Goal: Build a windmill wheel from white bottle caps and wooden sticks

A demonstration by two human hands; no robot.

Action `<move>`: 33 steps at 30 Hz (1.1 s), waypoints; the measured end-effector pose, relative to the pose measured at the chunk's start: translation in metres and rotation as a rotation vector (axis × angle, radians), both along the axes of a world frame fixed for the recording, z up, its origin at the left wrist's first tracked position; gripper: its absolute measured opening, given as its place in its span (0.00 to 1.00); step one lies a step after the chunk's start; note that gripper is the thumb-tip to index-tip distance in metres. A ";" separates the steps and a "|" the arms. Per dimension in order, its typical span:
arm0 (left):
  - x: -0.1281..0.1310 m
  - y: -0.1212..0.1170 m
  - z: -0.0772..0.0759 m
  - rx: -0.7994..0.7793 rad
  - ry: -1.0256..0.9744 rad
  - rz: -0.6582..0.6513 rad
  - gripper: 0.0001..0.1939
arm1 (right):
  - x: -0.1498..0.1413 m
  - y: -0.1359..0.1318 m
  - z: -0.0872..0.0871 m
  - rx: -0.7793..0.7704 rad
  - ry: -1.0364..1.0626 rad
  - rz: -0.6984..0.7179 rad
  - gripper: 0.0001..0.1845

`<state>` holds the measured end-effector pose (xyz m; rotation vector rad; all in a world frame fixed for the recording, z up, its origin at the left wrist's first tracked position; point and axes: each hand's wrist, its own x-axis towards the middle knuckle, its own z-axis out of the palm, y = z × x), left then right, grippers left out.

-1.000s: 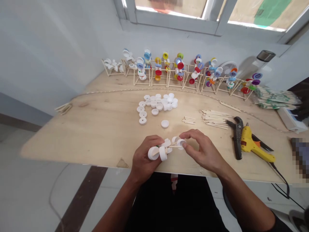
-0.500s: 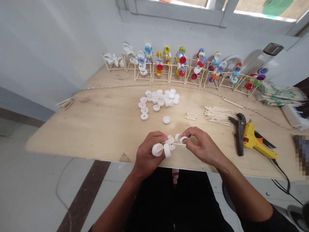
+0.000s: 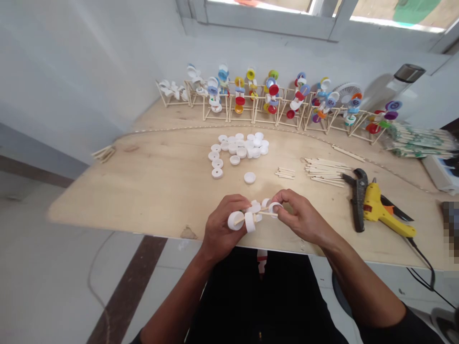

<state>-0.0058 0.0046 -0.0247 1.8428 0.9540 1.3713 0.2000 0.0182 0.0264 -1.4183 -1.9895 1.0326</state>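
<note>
Above the table's front edge, my left hand (image 3: 224, 227) is closed around a small assembly of white bottle caps (image 3: 250, 222) joined by thin wooden sticks. My right hand (image 3: 297, 215) pinches a white bottle cap (image 3: 275, 209) at the assembly's right side, close to the end of a stick (image 3: 267, 214). Fingers hide part of the joints, so I cannot tell whether that cap is fixed on. A single white cap (image 3: 250, 177) lies just beyond my hands, and a cluster of white caps (image 3: 241, 152) sits farther back.
Bundles of sticks (image 3: 327, 172) lie right of centre, beside a black cutter (image 3: 358, 200) and a yellow glue gun (image 3: 385, 212) with a cord. Stick frames carrying coloured cap wheels (image 3: 272, 91) line the wall. A small fan (image 3: 347, 93) and a bottle (image 3: 405, 83) stand behind.
The view has shifted slightly, moving everything a little to the right. Both hands keep the same hold on the cap assembly, with hardly any other movement.
</note>
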 end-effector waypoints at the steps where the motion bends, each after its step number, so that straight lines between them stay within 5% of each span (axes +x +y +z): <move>1: 0.000 0.000 0.000 -0.003 -0.002 0.001 0.13 | 0.000 0.000 -0.001 -0.002 0.003 0.000 0.04; 11: 0.001 0.000 0.003 -0.039 -0.042 0.009 0.11 | 0.006 -0.002 0.002 0.088 -0.002 -0.009 0.07; 19: -0.006 -0.002 0.003 -0.323 -0.167 0.111 0.13 | 0.013 0.020 0.010 0.239 -0.104 -0.094 0.13; 26: -0.008 -0.001 -0.003 -0.564 -0.643 0.171 0.22 | -0.027 0.062 -0.010 0.363 -0.417 0.006 0.14; 33: -0.003 0.000 0.003 -0.579 -0.876 0.213 0.21 | -0.052 0.066 -0.015 0.449 -0.578 0.109 0.11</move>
